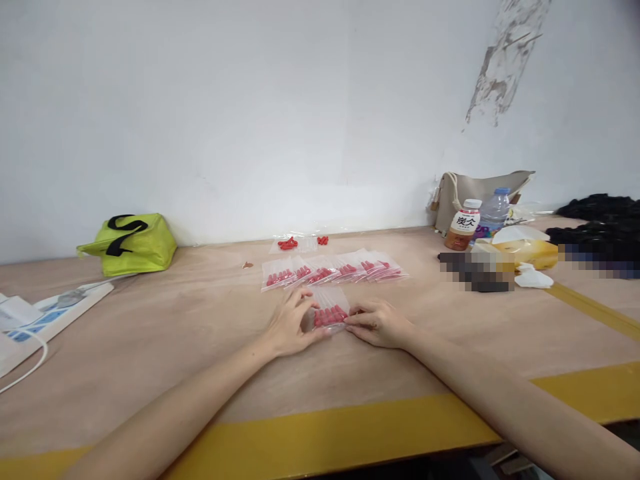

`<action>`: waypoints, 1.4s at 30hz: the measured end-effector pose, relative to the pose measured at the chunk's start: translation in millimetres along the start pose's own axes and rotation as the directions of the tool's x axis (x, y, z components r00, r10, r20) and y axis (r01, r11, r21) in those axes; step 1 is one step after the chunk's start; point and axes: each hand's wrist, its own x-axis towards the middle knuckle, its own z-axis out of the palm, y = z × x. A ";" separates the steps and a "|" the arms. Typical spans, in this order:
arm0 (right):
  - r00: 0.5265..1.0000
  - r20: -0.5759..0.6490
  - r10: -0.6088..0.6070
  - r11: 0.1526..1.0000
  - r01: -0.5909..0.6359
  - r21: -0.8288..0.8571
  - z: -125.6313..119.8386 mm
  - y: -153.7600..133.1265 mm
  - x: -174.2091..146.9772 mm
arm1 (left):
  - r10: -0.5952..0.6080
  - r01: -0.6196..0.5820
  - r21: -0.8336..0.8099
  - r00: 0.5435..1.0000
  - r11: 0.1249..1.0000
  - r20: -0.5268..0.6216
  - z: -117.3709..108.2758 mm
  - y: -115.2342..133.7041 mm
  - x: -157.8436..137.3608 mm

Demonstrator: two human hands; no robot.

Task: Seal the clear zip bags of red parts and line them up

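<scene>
A small clear zip bag (330, 316) holding a row of red capsule-shaped pieces lies on the table between my hands. My left hand (294, 325) curves around the bag's left side, its fingertips at the upper left and its thumb on the lower edge. At the lower right corner, my right hand (377, 323) pinches the bag between thumb and fingers. Just beyond my hands, several similar filled bags (323, 275) overlap in a row. Farther back, loose red pieces (288, 244) and a smaller red cluster (323, 240) lie on clear plastic near the wall.
A lime-green bag (137, 247) and a white power strip (55, 320) are at the left. To the right stand a brown drink bottle (463, 227), a clear bottle (493, 213) and a beige bag (445, 200), beside a yellow tissue pack (530, 252). Yellow tape (320, 433) lines the front edge.
</scene>
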 end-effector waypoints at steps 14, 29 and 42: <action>0.996 -0.046 -0.070 0.988 0.063 -0.141 0.3 -1.9 -1.9 | 0.213 -0.194 -0.118 0.961 0.974 0.176 -6.1 -28.0 -13.1; 0.962 0.122 -0.244 0.857 0.272 -0.437 -0.7 1.7 3.3 | 0.608 -0.588 0.413 0.788 0.695 0.099 1.0 -32.4 -11.1; 0.987 -0.008 -0.159 0.893 0.141 -0.428 5.3 0.0 15.2 | 0.666 -0.557 0.499 0.744 0.663 -0.056 14.3 -24.2 8.8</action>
